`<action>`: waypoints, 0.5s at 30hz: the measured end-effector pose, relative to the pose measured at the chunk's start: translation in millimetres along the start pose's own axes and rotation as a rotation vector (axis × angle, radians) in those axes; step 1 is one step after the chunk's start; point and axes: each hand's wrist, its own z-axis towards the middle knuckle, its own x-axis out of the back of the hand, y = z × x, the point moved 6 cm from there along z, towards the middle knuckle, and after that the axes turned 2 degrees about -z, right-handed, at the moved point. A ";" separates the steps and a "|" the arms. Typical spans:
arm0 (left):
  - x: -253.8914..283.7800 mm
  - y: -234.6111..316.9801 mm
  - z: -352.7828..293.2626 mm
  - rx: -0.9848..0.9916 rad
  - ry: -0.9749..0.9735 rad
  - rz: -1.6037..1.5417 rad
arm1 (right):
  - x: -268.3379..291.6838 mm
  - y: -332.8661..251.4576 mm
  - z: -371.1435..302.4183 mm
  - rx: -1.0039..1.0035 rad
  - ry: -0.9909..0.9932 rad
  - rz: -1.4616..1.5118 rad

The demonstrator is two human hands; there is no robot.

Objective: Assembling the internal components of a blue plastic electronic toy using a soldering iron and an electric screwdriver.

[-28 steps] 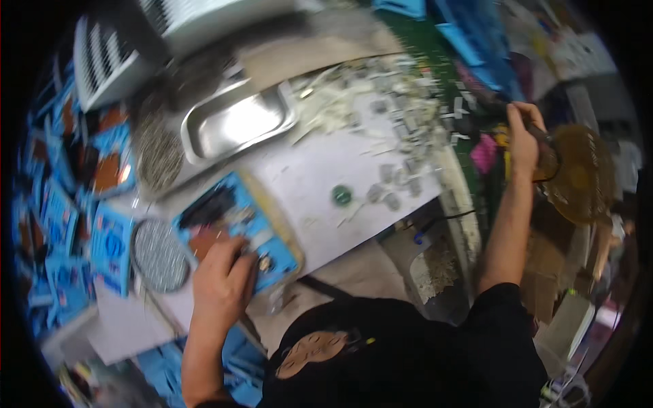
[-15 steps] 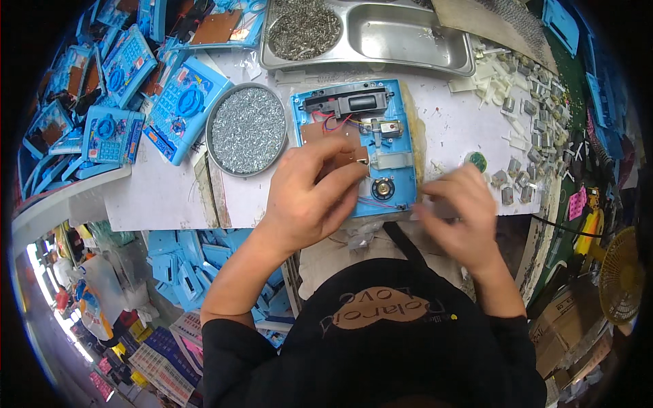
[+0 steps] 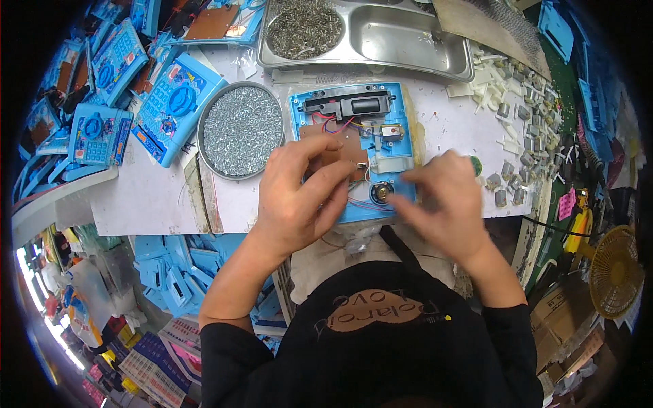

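An opened blue plastic toy casing (image 3: 405, 102) lies on the table in front of me. Inside it are a brown circuit board (image 3: 352, 143), a long black plastic part (image 3: 343, 105), a small boxy metal motor (image 3: 390, 132), a round speaker (image 3: 382, 193) and thin wires. My left hand (image 3: 292, 194) rests over the casing's left side, fingers curled and closed at a small shiny piece near the board's right edge; what they pinch is too small to name. My right hand (image 3: 449, 204), smeared by motion, hovers over the casing's lower right, by the speaker.
A round tray of silvery screws (image 3: 243, 129) stands left of the casing. Behind is a metal tray (image 3: 408, 41) with small metal parts in one compartment. White plastic pieces and small motors (image 3: 507, 143) lie at right. Blue toy casings (image 3: 102, 132) pile up at left.
My right hand has moved left, from beside the casing to over its lower right part. My left hand keeps its place on the casing. The whole view has shifted slightly.
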 end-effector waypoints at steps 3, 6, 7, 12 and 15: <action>-3.0 2.9 18.3 -0.065 0.023 0.070 | 12.3 26.2 26.3 -0.160 0.116 0.057; -10.4 7.2 33.8 -0.076 -0.038 0.153 | -2.4 34.5 47.6 -0.128 0.047 -0.060; -14.0 6.3 34.8 -0.072 -0.026 0.162 | -3.5 33.6 51.6 -0.144 -0.004 -0.090; -21.1 11.9 40.5 -0.081 -0.029 0.256 | -6.4 18.2 60.7 -0.083 -0.111 -0.365; -27.1 9.9 38.3 -0.085 -0.044 0.303 | -6.6 8.5 61.8 0.022 -0.065 -0.447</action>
